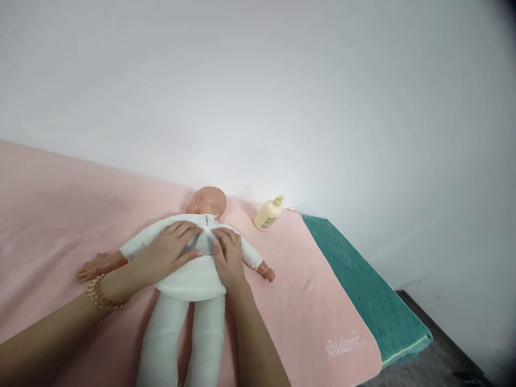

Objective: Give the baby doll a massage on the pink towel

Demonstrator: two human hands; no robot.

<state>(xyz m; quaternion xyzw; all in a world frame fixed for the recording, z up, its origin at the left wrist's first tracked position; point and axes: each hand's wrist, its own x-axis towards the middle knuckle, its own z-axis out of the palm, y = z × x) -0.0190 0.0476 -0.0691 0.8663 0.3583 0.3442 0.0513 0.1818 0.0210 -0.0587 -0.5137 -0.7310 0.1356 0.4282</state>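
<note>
A baby doll with a white cloth body lies on a pink mat, its head at the far end and turned to one side, both arms spread out. My left hand rests flat on the left part of its upper torso, fingers extended. On the right part of the torso lies my right hand, its fingers also laid out over the cloth. Between the two hands a greyish patch shows on the torso. A beaded bracelet circles my left wrist.
A cream pump bottle stands on the pink mat right of the doll's head. A green cloth lies beneath the mat's right side. A white wall rises behind; dark floor shows at lower right.
</note>
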